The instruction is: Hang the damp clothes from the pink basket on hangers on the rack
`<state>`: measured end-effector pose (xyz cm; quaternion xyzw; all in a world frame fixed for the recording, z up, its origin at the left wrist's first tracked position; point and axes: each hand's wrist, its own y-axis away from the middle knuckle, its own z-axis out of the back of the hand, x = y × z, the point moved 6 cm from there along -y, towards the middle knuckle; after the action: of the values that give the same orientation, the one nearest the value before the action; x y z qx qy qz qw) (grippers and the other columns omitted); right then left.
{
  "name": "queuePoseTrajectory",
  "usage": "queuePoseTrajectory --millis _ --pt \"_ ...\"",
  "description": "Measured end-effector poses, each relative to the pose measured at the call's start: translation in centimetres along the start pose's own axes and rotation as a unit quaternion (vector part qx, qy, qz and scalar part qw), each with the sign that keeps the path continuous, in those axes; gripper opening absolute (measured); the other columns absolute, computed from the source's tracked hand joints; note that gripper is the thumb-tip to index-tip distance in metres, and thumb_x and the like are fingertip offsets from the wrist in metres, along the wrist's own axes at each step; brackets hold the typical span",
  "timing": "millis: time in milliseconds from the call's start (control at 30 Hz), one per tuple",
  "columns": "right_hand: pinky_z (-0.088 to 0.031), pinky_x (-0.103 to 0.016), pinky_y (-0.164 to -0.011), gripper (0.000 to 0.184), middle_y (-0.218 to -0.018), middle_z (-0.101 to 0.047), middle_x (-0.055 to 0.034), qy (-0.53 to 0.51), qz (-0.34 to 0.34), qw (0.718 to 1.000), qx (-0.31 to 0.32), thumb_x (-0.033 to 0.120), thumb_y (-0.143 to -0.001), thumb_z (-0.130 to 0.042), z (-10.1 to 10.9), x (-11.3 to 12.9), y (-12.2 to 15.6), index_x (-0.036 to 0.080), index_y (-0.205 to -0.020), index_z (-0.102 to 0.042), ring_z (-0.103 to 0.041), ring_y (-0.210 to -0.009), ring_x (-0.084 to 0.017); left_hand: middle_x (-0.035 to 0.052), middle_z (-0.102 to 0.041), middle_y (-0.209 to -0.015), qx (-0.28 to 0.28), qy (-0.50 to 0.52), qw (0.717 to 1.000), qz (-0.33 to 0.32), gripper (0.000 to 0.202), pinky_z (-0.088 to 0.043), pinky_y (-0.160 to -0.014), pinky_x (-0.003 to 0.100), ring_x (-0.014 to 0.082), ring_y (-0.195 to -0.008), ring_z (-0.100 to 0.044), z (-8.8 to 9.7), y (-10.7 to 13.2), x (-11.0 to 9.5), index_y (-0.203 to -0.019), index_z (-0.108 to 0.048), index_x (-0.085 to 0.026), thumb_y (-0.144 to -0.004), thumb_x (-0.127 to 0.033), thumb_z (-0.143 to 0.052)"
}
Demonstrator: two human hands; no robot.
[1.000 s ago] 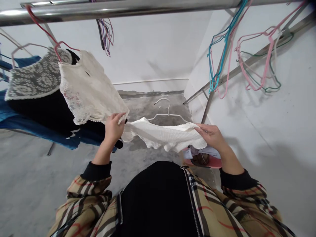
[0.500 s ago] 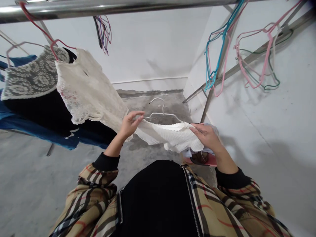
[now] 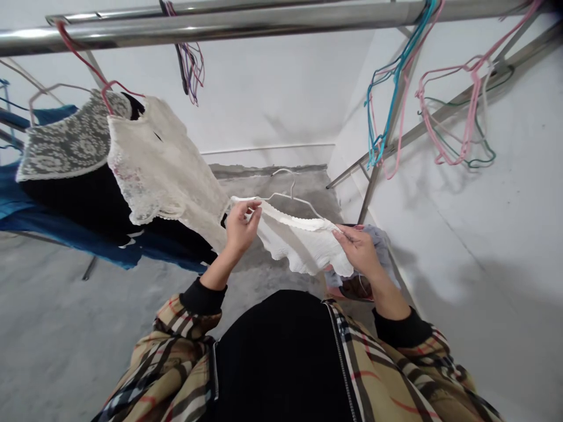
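Observation:
A white textured top (image 3: 299, 243) with a scalloped lower edge hangs between my two hands, draped on a white hanger (image 3: 292, 190) whose hook points up and is free. My left hand (image 3: 241, 231) pinches the top's neckline near its left shoulder, thumb and fingers close together. At the opposite shoulder, my right hand (image 3: 359, 249) grips the fabric by the hanger's right end. The hanger's lower part is covered by the cloth. Just left of my left hand hangs a cream lace garment (image 3: 165, 158) on a red hanger (image 3: 105, 88).
A metal rail (image 3: 281, 26) crosses overhead. Further left hang a black garment with a grey lace yoke (image 3: 65, 143) and blue clothing (image 3: 26, 205). Blue hangers (image 3: 389, 99) and pink hangers (image 3: 475, 111) hang at right. Below my right hand sits a pile of laundry (image 3: 380, 246).
My left hand has shifted slightly right and down, its fingers now closed on the top. The neckline's left shoulder now extends past that hand. My right hand has moved slightly left.

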<state>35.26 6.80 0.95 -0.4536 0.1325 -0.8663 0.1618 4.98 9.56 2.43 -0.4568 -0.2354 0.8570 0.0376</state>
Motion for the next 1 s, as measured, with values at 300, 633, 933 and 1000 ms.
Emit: queuePoseTrajectory --millis 300,633,933,1000 --pt "-0.057 -0.033 -0.075 0.033 -0.096 -0.075 -0.0065 -0.055 -0.063 0.996 -0.032 0.042 -0.095 -0.047 -6.3 1.3 1.6 0.022 -0.108 -0.069 -0.071 -0.085 -0.023 0.0069 -0.062 -0.1 0.223 0.287 0.917 0.162 0.056 -0.048 -0.068 0.027 0.0131 -0.076 -0.058 -8.1 5.5 -2.9 -0.128 -0.052 -0.019 -0.08 -0.043 -0.068" --pt "-0.053 -0.036 -0.085 0.033 -0.097 -0.068 -0.009 -0.102 0.066 0.991 0.047 0.035 -0.097 -0.042 -9.1 4.1 2.0 0.022 -0.119 -0.063 -0.064 -0.092 -0.02 -0.0022 -0.056 -0.074 0.24 0.274 0.905 0.219 0.027 -0.046 -0.061 0.024 0.0112 -0.064 -0.053 -4.6 4.2 -1.1 -0.096 -0.052 -0.022 -0.078 -0.039 -0.062" --pt "-0.038 -0.049 -0.109 0.05 -0.131 -0.055 -0.0148 0.105 0.063 0.991 -0.06 0.045 -0.09 -0.054 -4.0 1.1 -2.8 0.02 -0.133 -0.053 -0.049 -0.125 -0.029 0.0015 -0.07 -0.078 0.298 0.052 0.949 0.093 0.034 -0.047 -0.056 0.026 0.0171 -0.063 -0.061 1.4 3.2 -0.3 -0.091 -0.062 -0.024 -0.087 -0.054 -0.047" --pt "-0.035 -0.05 -0.11 0.053 -0.13 -0.058 -0.014 0.108 0.084 0.991 -0.011 0.049 -0.087 -0.058 -4.7 2.3 -3.2 0.021 -0.132 -0.055 -0.05 -0.125 -0.031 0.0004 -0.067 -0.069 0.308 0.022 0.948 0.073 0.037 -0.043 -0.052 0.025 0.0159 -0.055 -0.057 1.3 3.3 -0.4 -0.088 -0.064 -0.024 -0.088 -0.055 -0.043"
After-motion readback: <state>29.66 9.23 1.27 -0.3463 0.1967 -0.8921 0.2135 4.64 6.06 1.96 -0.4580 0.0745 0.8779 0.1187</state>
